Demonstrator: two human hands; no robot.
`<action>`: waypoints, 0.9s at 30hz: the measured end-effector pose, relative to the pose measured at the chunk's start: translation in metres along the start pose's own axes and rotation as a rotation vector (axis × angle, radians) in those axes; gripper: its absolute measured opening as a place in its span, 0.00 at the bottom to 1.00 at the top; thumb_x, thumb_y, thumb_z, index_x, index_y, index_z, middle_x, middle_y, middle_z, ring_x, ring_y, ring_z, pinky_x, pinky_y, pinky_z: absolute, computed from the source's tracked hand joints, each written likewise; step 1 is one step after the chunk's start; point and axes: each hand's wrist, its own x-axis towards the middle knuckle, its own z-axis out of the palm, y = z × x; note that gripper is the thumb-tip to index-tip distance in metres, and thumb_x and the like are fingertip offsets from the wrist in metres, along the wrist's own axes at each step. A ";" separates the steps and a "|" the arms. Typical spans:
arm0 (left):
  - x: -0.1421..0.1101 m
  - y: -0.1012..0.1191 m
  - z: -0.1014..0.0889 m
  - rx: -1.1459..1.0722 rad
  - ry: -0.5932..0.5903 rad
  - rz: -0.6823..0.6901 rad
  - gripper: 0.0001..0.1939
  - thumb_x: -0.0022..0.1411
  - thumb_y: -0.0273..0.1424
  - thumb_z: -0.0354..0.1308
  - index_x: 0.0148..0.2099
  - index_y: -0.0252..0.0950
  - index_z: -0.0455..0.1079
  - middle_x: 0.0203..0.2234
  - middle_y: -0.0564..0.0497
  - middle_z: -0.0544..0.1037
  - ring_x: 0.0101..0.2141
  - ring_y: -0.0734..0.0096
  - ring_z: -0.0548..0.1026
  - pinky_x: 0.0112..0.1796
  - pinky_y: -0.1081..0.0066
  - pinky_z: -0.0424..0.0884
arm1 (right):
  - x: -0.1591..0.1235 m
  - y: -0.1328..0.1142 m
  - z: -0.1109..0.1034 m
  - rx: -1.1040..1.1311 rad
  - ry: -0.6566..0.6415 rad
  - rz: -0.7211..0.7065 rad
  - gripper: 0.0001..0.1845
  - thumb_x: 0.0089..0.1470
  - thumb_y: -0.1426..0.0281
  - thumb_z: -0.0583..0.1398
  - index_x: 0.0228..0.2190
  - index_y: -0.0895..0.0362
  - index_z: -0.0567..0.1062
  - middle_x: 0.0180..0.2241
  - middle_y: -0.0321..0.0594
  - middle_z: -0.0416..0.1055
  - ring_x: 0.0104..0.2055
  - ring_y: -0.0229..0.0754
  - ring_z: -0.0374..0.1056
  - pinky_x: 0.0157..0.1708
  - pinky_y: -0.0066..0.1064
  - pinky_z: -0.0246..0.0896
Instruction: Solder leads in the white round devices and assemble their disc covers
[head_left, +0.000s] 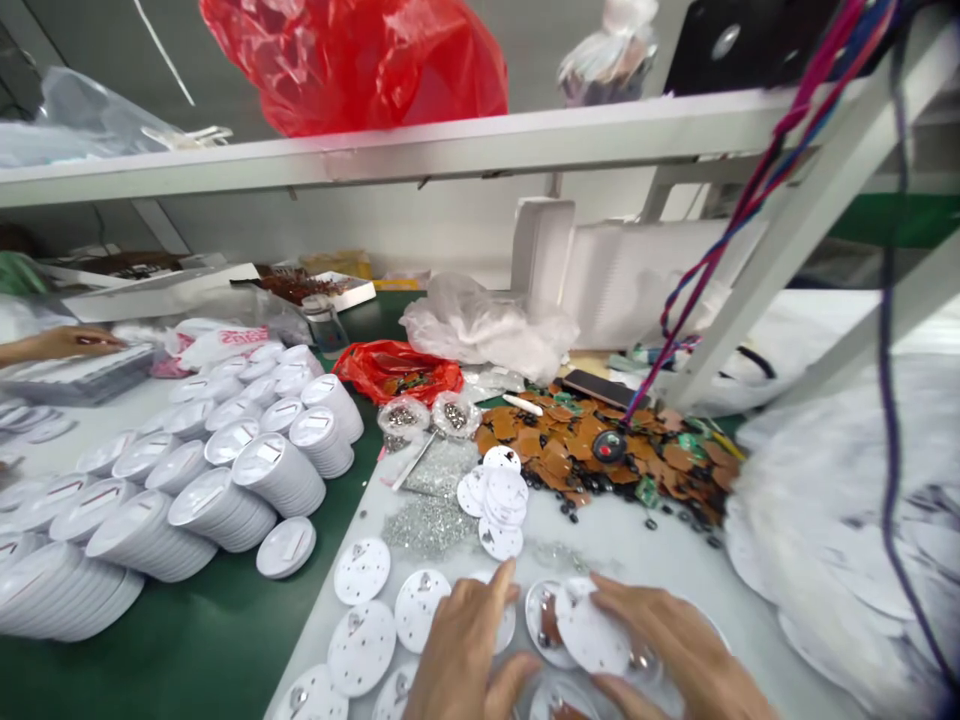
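At the bottom centre, my left hand [465, 640] has its thumb apart from its fingers and holds nothing I can see. It lies partly over a white disc that it mostly hides. My right hand [675, 640] grips a white round plate [591, 628] with small holes by its right edge. That plate is tilted over a shallow white round housing [541, 615], in which a brown circuit board shows. Another housing [562, 700] with a brown piece lies below. Several white perforated discs [361, 648] with metal parts lie left of my left hand.
Stacks of white round covers [225, 510] fill the left. Small screws [427, 525], loose white discs [506, 495] and a pile of brown boards [555, 450] lie ahead. Cables [712, 260] hang at right, beside a large plastic bag [847, 560]. Another person's hand [67, 345] is at far left.
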 end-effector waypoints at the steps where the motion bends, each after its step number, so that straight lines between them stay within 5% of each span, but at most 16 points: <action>1: 0.002 -0.003 0.002 0.105 0.007 0.016 0.40 0.61 0.28 0.58 0.74 0.40 0.54 0.56 0.42 0.75 0.53 0.48 0.69 0.53 0.56 0.62 | 0.001 0.005 -0.003 -0.053 -0.011 -0.021 0.21 0.60 0.61 0.64 0.53 0.53 0.74 0.48 0.46 0.82 0.44 0.54 0.80 0.39 0.39 0.78; 6: 0.015 -0.010 0.023 0.325 -0.043 0.006 0.47 0.54 0.20 0.54 0.75 0.36 0.50 0.53 0.41 0.77 0.50 0.49 0.67 0.48 0.56 0.61 | 0.007 0.008 0.011 -0.139 -0.138 -0.097 0.18 0.61 0.61 0.64 0.49 0.54 0.76 0.49 0.45 0.81 0.44 0.54 0.78 0.39 0.43 0.76; 8: 0.018 -0.008 0.025 0.337 -0.059 0.010 0.45 0.55 0.19 0.52 0.75 0.34 0.50 0.54 0.41 0.77 0.50 0.49 0.66 0.48 0.56 0.60 | 0.006 0.004 0.026 -0.144 -0.103 -0.074 0.16 0.67 0.58 0.57 0.47 0.55 0.77 0.47 0.47 0.81 0.42 0.54 0.78 0.38 0.44 0.73; 11: 0.018 -0.002 0.020 0.333 -0.096 0.006 0.41 0.60 0.20 0.52 0.75 0.31 0.51 0.53 0.39 0.77 0.51 0.49 0.67 0.49 0.57 0.61 | 0.003 0.000 0.046 -0.149 0.008 0.008 0.28 0.72 0.55 0.43 0.40 0.55 0.77 0.41 0.49 0.81 0.39 0.56 0.76 0.35 0.46 0.69; 13: 0.017 0.002 0.017 0.344 -0.105 -0.012 0.39 0.61 0.20 0.53 0.74 0.31 0.53 0.52 0.38 0.77 0.50 0.48 0.68 0.49 0.56 0.62 | 0.002 -0.001 0.052 -0.144 -0.002 0.006 0.29 0.71 0.54 0.42 0.40 0.55 0.77 0.41 0.48 0.81 0.39 0.55 0.75 0.36 0.45 0.68; 18: 0.018 0.007 0.017 0.338 -0.020 -0.035 0.36 0.60 0.20 0.54 0.70 0.34 0.62 0.44 0.40 0.79 0.45 0.49 0.71 0.46 0.55 0.66 | 0.001 0.001 0.047 -0.142 -0.117 -0.038 0.21 0.70 0.57 0.50 0.41 0.56 0.76 0.44 0.48 0.80 0.42 0.53 0.74 0.41 0.43 0.68; 22: 0.015 -0.003 0.018 0.149 0.073 0.022 0.30 0.65 0.22 0.53 0.68 0.39 0.65 0.47 0.42 0.80 0.47 0.52 0.74 0.50 0.55 0.67 | 0.004 0.006 0.037 -0.137 -0.071 -0.131 0.19 0.70 0.57 0.51 0.43 0.57 0.76 0.46 0.47 0.81 0.42 0.52 0.76 0.41 0.43 0.69; 27: 0.017 -0.001 0.010 -0.101 0.023 -0.037 0.32 0.62 0.21 0.54 0.68 0.37 0.65 0.48 0.43 0.79 0.44 0.58 0.76 0.50 0.60 0.70 | 0.013 0.008 0.028 -0.145 0.020 -0.203 0.17 0.71 0.60 0.52 0.44 0.57 0.76 0.47 0.47 0.82 0.41 0.49 0.80 0.38 0.40 0.75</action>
